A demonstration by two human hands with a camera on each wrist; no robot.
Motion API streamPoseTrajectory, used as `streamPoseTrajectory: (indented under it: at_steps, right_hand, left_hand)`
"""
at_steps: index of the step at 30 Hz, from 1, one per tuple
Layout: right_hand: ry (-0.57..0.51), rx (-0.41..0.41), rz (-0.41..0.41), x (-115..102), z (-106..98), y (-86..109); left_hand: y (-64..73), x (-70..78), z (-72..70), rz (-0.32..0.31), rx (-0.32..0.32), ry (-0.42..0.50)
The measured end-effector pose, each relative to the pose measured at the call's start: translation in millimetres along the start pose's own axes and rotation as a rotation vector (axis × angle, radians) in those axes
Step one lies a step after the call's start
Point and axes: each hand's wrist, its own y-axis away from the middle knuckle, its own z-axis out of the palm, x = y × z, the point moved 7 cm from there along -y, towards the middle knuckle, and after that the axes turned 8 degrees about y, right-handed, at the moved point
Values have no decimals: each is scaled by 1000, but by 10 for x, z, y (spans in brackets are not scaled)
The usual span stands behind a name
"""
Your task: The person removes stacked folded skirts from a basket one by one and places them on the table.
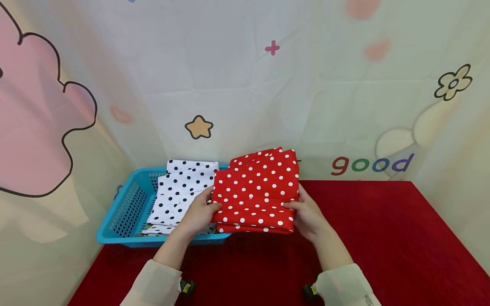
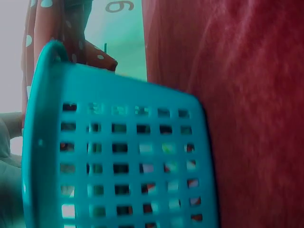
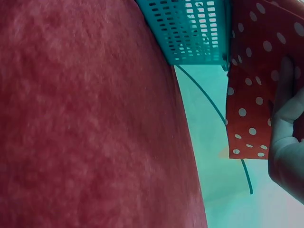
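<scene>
A folded red cloth with white dots [image 1: 256,187] is held up between my two hands, partly over the right side of a blue plastic basket [image 1: 126,212]. My left hand [image 1: 199,212] pinches its left edge, thumb on top. On its right edge, my right hand [image 1: 308,214] grips it with the thumb over the near face. Inside the basket lies a folded white cloth with black dots [image 1: 183,191]. The right wrist view shows the red cloth [image 3: 251,95] beside the basket [image 3: 190,33]. In the left wrist view the basket wall [image 2: 128,95] hides most of the cloth.
The basket stands at the back left of a table covered in dark red cloth [image 1: 367,229]. Behind it hangs a pale curtain [image 1: 245,93] printed with shapes and letters. Some darker patterned fabric [image 1: 208,229] shows low in the basket.
</scene>
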Motion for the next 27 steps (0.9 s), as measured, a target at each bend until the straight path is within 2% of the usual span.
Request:
streamPoseTrajectory:
  at_steps: [5, 12, 15, 22, 27]
  right_hand:
    - [-37, 30, 4, 74, -114, 38]
    - [-49, 42, -7, 100, -198, 65]
    - [-47, 49, -3, 91, -275, 85]
    - [-14, 111, 66, 152, -557, 113]
    - [20, 129, 115, 242, -764, 130]
  left_hand:
    - [-10, 20, 128, 57, 33, -32]
    - [2, 120, 230, 153, 93, -127]
    - [16, 190, 322, 180, 111, -188]
    - [77, 401, 701, 265, 120, -460]
    - [34, 408, 987, 254, 109, -587]
